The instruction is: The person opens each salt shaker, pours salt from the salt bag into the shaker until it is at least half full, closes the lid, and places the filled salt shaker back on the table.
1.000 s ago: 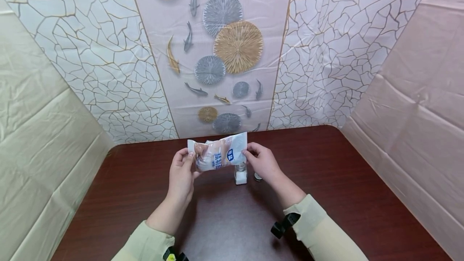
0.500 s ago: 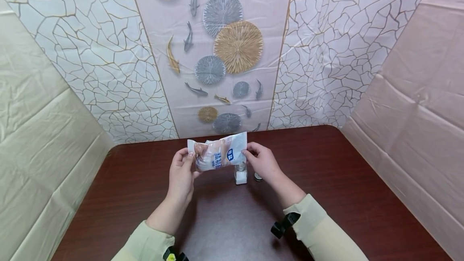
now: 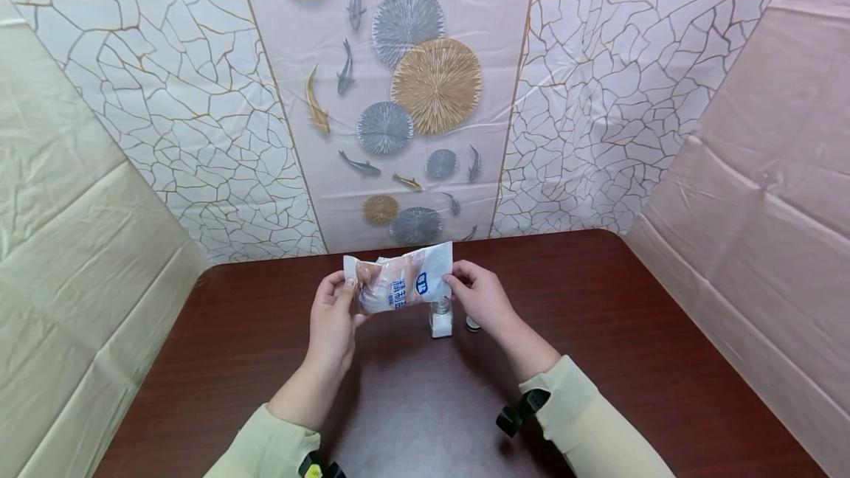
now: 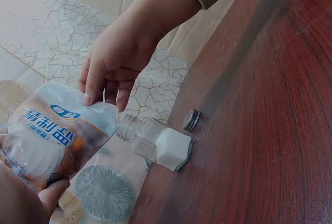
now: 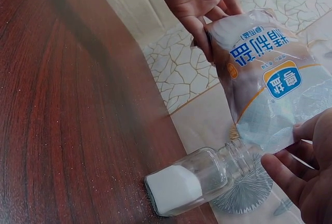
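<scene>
Stretching crosswise, salt bag point(image 3: 401, 282), corner toward jar point(image 3: 441, 321)

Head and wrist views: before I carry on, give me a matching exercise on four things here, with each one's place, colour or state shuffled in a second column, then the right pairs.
Things
1. bag
2. glass jar
3. lid
4. table

Place, colour or state
A. dark reddish brown
B. beside the glass jar, not on it
C. held by the left hand and the right hand
D. partly filled with white grains

Pairs: 1-C, 2-D, 3-B, 4-A
</scene>
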Demonstrator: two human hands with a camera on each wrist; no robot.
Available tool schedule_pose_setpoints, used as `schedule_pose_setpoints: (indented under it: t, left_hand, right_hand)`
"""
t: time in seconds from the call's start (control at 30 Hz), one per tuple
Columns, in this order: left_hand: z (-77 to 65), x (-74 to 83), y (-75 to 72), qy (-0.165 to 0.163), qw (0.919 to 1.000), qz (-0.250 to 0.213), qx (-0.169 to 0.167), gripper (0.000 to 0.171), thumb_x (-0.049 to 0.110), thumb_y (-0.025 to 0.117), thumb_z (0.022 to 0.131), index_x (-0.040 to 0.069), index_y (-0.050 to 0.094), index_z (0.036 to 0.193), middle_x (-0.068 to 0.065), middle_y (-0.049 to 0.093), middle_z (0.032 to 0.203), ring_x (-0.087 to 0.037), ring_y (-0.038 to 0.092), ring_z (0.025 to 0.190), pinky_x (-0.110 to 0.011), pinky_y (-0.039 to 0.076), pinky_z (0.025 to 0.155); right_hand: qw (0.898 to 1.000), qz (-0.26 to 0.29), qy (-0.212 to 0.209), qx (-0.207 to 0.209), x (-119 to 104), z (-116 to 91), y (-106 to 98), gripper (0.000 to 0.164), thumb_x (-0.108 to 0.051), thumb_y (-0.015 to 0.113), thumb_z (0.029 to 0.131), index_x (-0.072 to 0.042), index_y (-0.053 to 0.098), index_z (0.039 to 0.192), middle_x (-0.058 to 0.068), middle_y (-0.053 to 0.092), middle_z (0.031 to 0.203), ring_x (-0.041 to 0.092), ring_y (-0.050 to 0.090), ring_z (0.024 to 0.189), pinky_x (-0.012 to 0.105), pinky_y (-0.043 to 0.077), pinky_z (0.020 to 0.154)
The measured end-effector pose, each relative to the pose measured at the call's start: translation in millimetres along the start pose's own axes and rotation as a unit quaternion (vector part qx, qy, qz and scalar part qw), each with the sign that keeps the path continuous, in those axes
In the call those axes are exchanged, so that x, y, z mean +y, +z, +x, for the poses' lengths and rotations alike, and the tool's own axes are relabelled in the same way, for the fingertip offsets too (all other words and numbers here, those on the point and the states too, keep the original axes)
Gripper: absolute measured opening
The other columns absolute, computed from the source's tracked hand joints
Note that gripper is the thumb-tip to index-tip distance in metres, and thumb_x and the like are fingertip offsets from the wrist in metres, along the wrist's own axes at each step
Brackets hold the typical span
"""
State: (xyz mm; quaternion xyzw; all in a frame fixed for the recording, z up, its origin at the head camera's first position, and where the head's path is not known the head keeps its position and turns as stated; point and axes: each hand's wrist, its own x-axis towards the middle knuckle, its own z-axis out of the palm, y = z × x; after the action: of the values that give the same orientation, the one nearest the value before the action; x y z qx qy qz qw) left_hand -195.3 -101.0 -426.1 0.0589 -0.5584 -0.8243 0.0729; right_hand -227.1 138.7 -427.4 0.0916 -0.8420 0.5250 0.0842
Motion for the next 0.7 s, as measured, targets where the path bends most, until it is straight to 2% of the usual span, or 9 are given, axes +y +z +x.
schedule_pose_setpoints:
  t: [0.3, 0.7]
  left_hand:
    - [-0.2, 0.5, 0.5, 0.001, 1.0, -0.003, 0.001, 0.015, 0.016, 0.047, 0.105, 0.013, 0.051, 0.12, -0.003, 0.064, 0.114, -0.018, 0.058, 0.101, -0.03, 0.052, 0.068]
    - [-1.5, 1.3, 0.5, -0.002, 1.0, 0.001, 0.002, 0.016, 0.017, 0.048, 0.105, 0.013, 0.051, 0.12, -0.003, 0.064, 0.116, -0.018, 0.059, 0.1, -0.03, 0.052, 0.069]
  right_hand:
    - [1.0, 0.01, 0.003, 0.0, 0.9, 0.5, 0.1, 0.012, -0.01, 0.064, 0.097, -0.006, 0.069, 0.107, 0.011, 0.069, 0.097, 0.019, 0.065, 0.076, 0.045, 0.057, 0.073]
    - [1.0, 0.008, 0.004, 0.001, -0.3, -0.8, 0.1, 0.012, -0.01, 0.064, 0.097, -0.007, 0.069, 0.107, 0.009, 0.069, 0.096, 0.021, 0.066, 0.078, 0.035, 0.057, 0.069]
